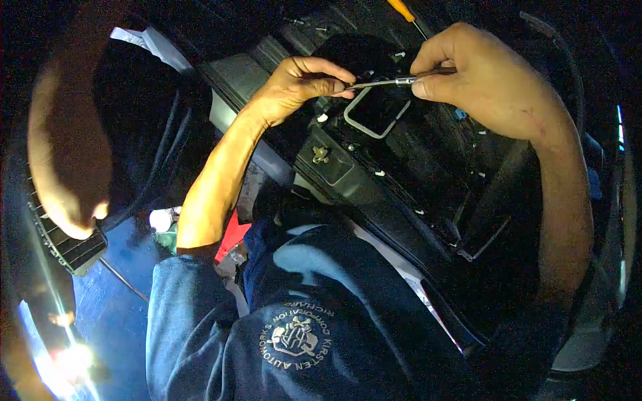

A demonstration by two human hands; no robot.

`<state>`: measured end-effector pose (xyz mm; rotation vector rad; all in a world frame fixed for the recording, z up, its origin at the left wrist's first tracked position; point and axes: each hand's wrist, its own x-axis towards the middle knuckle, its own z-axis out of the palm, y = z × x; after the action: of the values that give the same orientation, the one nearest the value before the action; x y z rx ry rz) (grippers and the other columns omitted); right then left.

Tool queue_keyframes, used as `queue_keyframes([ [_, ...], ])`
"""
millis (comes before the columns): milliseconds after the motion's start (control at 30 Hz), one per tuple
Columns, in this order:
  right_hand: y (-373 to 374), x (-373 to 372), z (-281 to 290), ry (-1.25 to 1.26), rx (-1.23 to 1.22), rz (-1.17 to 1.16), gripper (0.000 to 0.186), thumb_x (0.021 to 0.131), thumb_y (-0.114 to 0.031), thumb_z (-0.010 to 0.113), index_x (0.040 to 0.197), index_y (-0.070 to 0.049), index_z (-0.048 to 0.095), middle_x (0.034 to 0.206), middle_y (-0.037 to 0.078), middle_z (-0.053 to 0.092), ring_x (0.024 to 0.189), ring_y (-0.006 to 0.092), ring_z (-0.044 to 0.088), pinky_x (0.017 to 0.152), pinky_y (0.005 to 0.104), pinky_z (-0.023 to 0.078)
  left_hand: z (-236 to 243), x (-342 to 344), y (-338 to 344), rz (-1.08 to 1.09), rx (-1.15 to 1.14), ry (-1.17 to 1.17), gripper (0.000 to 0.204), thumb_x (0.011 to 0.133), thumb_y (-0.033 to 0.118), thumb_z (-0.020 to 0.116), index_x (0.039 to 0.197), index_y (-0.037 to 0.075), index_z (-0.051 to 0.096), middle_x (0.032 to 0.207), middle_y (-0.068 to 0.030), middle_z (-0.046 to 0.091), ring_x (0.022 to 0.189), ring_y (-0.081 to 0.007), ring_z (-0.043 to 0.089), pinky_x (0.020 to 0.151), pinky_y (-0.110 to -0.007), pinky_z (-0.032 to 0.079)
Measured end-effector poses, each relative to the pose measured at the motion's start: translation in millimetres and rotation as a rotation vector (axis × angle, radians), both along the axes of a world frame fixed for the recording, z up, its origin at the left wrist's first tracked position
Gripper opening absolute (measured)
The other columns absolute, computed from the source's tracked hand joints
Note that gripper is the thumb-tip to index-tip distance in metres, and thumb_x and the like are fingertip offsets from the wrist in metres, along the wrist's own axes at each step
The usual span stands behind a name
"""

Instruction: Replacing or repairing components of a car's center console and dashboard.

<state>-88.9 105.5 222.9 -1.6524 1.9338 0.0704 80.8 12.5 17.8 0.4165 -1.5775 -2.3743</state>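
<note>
While hands pinch it, metal rod, crosswise, silver collar rightward

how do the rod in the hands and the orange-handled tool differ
The rod is pinched between the fingers of the left hand and right hand; the orange-handled tool is in neither. The rod runs nearly level across the picture, while the tool slants down to the right. The rod's visible part is silvery metal; the tool shows a bright orange handle. Both have a slim shaft.
</note>
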Motion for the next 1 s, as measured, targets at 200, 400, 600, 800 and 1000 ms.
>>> queue_keyframes([
  [200,-5.2,0.5,-0.2,0.02,0.124,0.006,0.019,0.077,-0.014,0.066,0.084,0.004,0.065,0.077,0.011,0.063,0.072,0.017,0.061,0.067,0.0293,0.048,0.3,-4.1,0.9,-0.068,-0.133,0.017,0.028,0.082,-0.009,0.055,0.105,0.002,0.065,0.096,-0.0095,0.068,0.095,-0.0178,0.064,0.088,-0.028,0.049],
  [400,-22.5,21.9,16.8,0.163,0.216,0.098,0.025,0.083,-0.022,0.061,0.092,0.001,0.065,0.075,0.009,0.063,0.067,0.0154,0.059,0.064,0.0303,0.048,-11.1,-0.5,2.0,-0.072,-0.194,-0.001,0.04,0.077,-0.013,0.055,0.112,0.005,0.063,0.095,-0.0056,0.068,0.092,-0.0131,0.062,0.087,-0.026,0.048],
  [600,-37.0,41.3,35.5,0.279,0.612,0.06,0.025,0.089,-0.023,0.054,0.091,-0.001,0.066,0.07,0.009,0.062,0.06,0.0163,0.058,0.059,0.0331,0.05,-18.3,-8.8,12.5,-0.075,-0.127,-0.012,0.046,0.076,-0.013,0.055,0.117,0.007,0.061,0.092,-0.0046,0.068,0.086,-0.0091,0.06,0.08,-0.024,0.048],
  [800,-52.9,42.9,33.0,0.274,0.751,0.044,0.025,0.089,-0.022,0.053,0.085,-0.001,0.066,0.066,0.01,0.06,0.056,0.0154,0.055,0.053,0.0326,0.049,-21.3,-6.5,11.8,-0.105,-0.129,-0.058,0.048,0.076,-0.012,0.057,0.12,0.009,0.059,0.093,-0.0033,0.068,0.088,-0.009,0.059,0.084,-0.024,0.047],
  [1000,-55.1,53.1,28.4,0.313,0.748,0.026,0.026,0.09,-0.022,0.053,0.083,0.0,0.065,0.066,0.01,0.059,0.056,0.0162,0.055,0.053,0.0335,0.049,-28.0,-7.1,15.4,-0.056,-0.135,-0.033,0.045,0.078,-0.012,0.055,0.117,0.01,0.061,0.093,-0.0066,0.069,0.083,-0.0084,0.06,0.076,-0.022,0.048],
])
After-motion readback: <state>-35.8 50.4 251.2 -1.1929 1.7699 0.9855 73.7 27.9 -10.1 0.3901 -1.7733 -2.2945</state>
